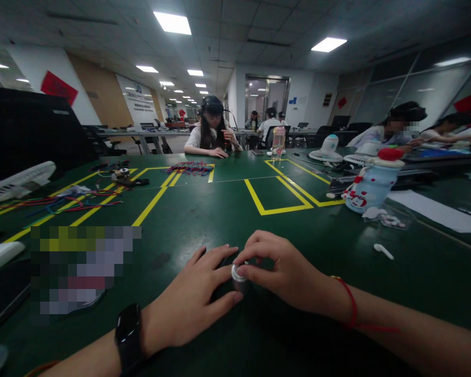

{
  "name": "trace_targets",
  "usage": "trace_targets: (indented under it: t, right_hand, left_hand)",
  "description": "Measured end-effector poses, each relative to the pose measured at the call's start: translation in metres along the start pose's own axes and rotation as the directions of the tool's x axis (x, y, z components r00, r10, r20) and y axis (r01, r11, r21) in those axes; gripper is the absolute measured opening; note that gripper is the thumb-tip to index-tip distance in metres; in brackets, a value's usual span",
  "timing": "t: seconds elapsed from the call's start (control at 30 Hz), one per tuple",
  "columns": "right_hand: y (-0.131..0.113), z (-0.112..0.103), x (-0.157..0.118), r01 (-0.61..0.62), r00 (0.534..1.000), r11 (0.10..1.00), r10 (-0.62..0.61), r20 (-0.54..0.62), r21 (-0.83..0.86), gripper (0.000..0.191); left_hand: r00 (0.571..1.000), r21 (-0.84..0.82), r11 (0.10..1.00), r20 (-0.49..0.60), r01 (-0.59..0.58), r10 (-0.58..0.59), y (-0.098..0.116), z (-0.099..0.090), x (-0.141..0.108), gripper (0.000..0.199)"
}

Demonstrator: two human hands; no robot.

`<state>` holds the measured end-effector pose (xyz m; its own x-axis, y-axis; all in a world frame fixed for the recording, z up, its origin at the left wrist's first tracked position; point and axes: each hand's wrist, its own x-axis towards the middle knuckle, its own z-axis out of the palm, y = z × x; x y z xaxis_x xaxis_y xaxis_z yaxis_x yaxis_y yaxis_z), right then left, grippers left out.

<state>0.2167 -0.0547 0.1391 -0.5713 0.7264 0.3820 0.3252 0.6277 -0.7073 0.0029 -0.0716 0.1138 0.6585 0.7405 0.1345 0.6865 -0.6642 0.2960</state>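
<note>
A small silvery cylinder (239, 280) with a shiny rim stands on the green table (204, 220), between my two hands. My right hand (284, 267), with a red string at its wrist, pinches the top rim of the cylinder with thumb and index finger. Spread out on the left side of the cylinder is my left hand (198, 293), a black watch on its wrist. Its thumb and a finger come close around the cylinder's side, and whether they touch it I cannot tell.
A blue bottle (372, 183) with a red top, a small bag of beads (388, 217) and a white earbud (383, 251) lie to the right. Wires (82, 201) and a dark monitor (35, 131) are left. A person (212, 131) sits opposite.
</note>
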Motion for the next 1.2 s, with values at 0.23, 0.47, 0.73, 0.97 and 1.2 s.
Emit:
trace_targets:
  t: [0.23,0.47,0.73,0.97,1.2]
  right_hand:
    - [0.02,-0.003,0.008,-0.178,0.984,0.975,0.177,0.016,0.135,0.032]
    - [0.081,-0.038,-0.003,-0.389,0.904,0.919,0.394,-0.164,0.068,0.028]
    - [0.059,-0.031,-0.011,-0.201,0.977,0.974,0.192,-0.092,-0.1,0.02]
    - [0.002,-0.002,0.0,0.06,0.994,0.991,-0.071,-0.085,-0.122,0.01]
    - [0.015,-0.023,-0.003,-0.03,0.999,0.999,0.03,-0.021,0.016,0.011]
  left_hand:
    - [1.0,-0.018,1.0,0.017,0.019,-0.019,-0.015,-0.001,-0.009,0.033]
    - [0.999,-0.036,0.999,0.021,0.026,-0.025,-0.009,0.007,0.004,0.031]
    - [1.0,-0.033,0.999,-0.005,0.03,-0.03,-0.002,0.01,0.012,0.038]
    - [1.0,-0.01,1.0,0.001,0.026,-0.026,-0.002,0.002,0.007,0.043]
    - [1.0,-0.044,0.999,-0.008,0.029,-0.029,-0.003,-0.001,0.004,0.035]
